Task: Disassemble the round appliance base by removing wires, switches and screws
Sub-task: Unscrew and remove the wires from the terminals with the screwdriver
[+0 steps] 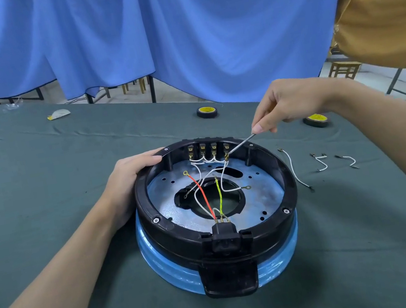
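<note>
- Tabletop (52, 261), green cloth cover, slightly wrinkled. I judge the cloth gives some friction under the work.
- Appliance base (288, 190) sits mid-tabletop, open side up: black plastic ring over a blue-wrapped lower band. Looks rigid and moderately heavy to me; the film wrap may be slick, so the black rim is the better hold.
- Inside the base, acting as a shallow bowl: metal plate (262, 187) with a centre hole, loose wires lying across it — red wire (201, 194), yellow-green wire (219, 195), several white ones. All thin, floppy, easy to pull by the terminals, I'd say.
- Switch row (207, 149) on the far inner wall, white wires looped beneath. Small brass tabs, likely fragile.
- Power socket (223, 227) at the near rim, wires attached.
- Left hand (130, 177): grip closed over the far-left rim, steadying.
- Right hand (293, 102): grip pinched narrow on a thin metal tool (242, 143), tip at the rightmost switch terminal.
- Pulled white wires (294, 167) lie on the cloth right of the base.
- Two tape rolls (207, 112) further back.
</note>
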{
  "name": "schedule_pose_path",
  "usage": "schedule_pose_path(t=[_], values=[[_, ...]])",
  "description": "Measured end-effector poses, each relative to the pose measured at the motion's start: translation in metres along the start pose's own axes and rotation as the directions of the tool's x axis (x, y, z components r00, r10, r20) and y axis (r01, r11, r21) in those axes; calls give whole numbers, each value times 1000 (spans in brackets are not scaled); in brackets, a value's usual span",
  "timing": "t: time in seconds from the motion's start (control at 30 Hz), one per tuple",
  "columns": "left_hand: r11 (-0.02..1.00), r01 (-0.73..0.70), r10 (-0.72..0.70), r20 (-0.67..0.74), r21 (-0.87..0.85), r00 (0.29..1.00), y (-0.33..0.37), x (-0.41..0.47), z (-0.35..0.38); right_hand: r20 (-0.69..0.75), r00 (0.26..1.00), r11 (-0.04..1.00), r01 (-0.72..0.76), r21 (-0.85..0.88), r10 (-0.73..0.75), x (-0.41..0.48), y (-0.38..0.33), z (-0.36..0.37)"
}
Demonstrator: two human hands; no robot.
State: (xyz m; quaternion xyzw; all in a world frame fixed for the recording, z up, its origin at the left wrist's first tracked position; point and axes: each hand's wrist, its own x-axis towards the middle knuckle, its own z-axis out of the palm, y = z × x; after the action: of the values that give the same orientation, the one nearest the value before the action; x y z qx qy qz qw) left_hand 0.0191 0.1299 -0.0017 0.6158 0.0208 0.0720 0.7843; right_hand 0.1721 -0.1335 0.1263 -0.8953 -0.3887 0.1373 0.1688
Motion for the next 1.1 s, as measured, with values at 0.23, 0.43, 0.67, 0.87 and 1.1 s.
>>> schedule_pose_path(t=[0.23, 0.43, 0.67, 0.87, 1.1], values=[[1000, 0, 0, 24, 5, 1000, 1, 0, -1, 142, 988, 998, -56, -35, 60, 19, -4, -13], [1000, -8, 8, 33, 3, 999, 0, -1, -1, 205, 973, 994, -109, 17, 104, 28, 4, -14], [1000, -14, 13, 54, 13, 998, -2, 1, -4, 166, 982, 991, -104, 87, 89, 22, 8, -11], [999, -38, 38, 37, 0, 999, 0, 0, -1, -81, 996, 999, -22, 46, 26, -17, -5, -4], [999, -51, 50, 14, 17, 999, 0, -3, 0, -253, 967, 997, -3, 81, 23, -44, -17, 43]])
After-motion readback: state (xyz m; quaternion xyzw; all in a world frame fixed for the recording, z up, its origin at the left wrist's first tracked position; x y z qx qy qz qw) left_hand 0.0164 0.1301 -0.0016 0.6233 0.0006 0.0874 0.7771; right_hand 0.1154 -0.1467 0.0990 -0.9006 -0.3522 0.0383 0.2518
